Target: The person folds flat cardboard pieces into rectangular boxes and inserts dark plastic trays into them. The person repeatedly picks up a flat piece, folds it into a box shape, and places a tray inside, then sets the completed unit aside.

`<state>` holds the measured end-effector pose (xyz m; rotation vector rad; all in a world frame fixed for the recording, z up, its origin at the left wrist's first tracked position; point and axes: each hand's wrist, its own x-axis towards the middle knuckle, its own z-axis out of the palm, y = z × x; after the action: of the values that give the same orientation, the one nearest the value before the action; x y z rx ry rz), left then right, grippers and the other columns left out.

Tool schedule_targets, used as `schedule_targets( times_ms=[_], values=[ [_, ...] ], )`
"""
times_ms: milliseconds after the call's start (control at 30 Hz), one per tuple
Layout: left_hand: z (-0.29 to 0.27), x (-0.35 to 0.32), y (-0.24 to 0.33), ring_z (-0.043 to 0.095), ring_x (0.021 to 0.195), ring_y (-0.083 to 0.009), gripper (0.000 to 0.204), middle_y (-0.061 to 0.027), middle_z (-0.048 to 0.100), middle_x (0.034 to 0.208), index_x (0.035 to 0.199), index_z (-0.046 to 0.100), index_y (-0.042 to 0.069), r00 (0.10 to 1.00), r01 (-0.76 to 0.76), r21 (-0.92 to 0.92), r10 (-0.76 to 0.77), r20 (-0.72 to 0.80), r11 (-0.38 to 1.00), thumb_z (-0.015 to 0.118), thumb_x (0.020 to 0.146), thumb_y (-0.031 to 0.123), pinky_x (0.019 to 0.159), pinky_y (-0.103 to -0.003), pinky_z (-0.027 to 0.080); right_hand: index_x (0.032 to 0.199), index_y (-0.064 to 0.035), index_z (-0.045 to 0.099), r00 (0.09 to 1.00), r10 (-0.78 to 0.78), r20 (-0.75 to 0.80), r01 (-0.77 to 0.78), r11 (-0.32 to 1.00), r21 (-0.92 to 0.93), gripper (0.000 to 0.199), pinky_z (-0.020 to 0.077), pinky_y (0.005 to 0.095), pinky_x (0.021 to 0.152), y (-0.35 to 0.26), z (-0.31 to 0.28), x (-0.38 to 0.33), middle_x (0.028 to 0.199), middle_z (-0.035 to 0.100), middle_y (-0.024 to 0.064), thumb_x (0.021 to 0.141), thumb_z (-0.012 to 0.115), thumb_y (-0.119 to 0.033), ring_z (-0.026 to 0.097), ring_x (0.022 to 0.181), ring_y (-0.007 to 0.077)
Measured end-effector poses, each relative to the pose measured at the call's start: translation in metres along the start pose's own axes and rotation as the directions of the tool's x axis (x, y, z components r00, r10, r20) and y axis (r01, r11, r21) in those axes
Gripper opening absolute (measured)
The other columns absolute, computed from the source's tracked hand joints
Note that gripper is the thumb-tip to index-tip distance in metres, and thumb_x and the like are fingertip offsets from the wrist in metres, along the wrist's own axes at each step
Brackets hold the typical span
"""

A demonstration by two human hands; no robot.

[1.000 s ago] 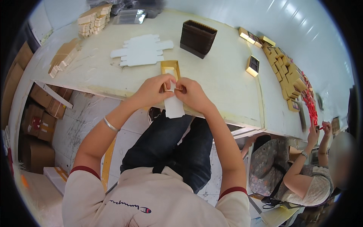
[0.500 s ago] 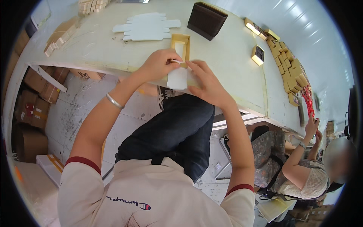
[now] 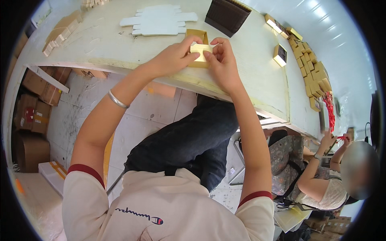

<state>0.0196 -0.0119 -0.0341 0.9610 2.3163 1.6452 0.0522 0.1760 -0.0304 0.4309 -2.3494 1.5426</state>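
Both of my hands are at a small open gold paper box (image 3: 197, 35) near the table's front edge. Between them is a small pale folded card piece (image 3: 200, 49), lying over or in the near part of the box; its exact depth is hidden. The left side of the card is pinched by my left hand (image 3: 175, 57), thumb on its face. At its right side, my right hand (image 3: 223, 60) has its fingers curled and its thumb pressed on the card. Just beyond the box lies a flat white die-cut box blank (image 3: 159, 21).
A dark brown upright holder (image 3: 227, 17) stands behind my right hand. A gold box with a dark inside (image 3: 280, 55) sits to the right, before piled gold boxes (image 3: 311, 74). Cut card stacks (image 3: 62, 33) lie far left. A co-worker (image 3: 317, 176) sits at right, handling something red.
The white card that hung toward the table edge between my hands is now folded and up at the gold box. My hands have moved forward and right with it; the view has shifted slightly.
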Motion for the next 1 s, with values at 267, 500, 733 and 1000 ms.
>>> schedule_targets(
  times_ms=[267,500,733,1000],
  values=[
    [0.015,-0.006,-0.007,0.051,0.061,-0.0158,0.023,-0.0055,0.051,0.108,0.112,0.046,0.005,0.944,-0.222,0.168,0.254,-0.209,0.961,0.056,0.091,0.004,0.059,-0.030,0.045,0.097,-0.0033,0.063,0.950,-0.246,0.195,0.293,0.915,-0.276,0.015,0.0502,0.0378,0.071,-0.004,-0.006,-0.010,0.107,0.055,0.0150,0.082,0.065,-0.003,0.061,0.079,0.0318],
    [0.022,-0.016,0.006,0.059,0.070,-0.0288,0.012,-0.0119,0.059,0.086,0.091,0.058,0.002,0.969,-0.145,0.322,0.200,-0.144,0.936,0.066,0.084,0.007,0.064,-0.034,0.048,0.090,-0.0029,0.062,0.932,-0.190,0.309,0.314,0.850,-0.424,0.017,0.0485,0.0392,0.066,-0.005,-0.006,-0.008,0.088,0.059,0.0128,0.073,0.065,0.000,0.060,0.077,0.0329],
    [-0.023,0.013,0.029,0.059,0.080,-0.0328,0.012,-0.0126,0.061,0.084,0.079,0.058,0.003,0.968,-0.026,0.326,-0.058,0.244,0.945,0.065,0.083,0.011,0.072,-0.040,0.046,0.097,-0.0033,0.062,0.856,0.013,0.516,0.178,0.931,-0.319,0.016,0.0490,0.0367,0.067,-0.015,-0.017,0.014,0.092,0.059,0.0125,0.082,0.067,-0.006,0.060,0.073,0.0296],
    [-0.018,0.010,0.013,0.054,0.091,-0.0268,0.034,-0.0058,0.054,0.080,0.073,0.056,0.007,0.922,-0.386,0.563,0.292,0.254,0.731,0.078,0.068,0.032,0.082,-0.038,0.045,0.116,-0.0029,0.057,0.964,0.145,0.224,-0.030,0.893,-0.449,0.037,0.0499,0.0369,0.070,-0.016,-0.057,0.053,0.105,0.060,0.0152,0.082,0.067,-0.011,0.061,0.077,0.0267]
  ],
)
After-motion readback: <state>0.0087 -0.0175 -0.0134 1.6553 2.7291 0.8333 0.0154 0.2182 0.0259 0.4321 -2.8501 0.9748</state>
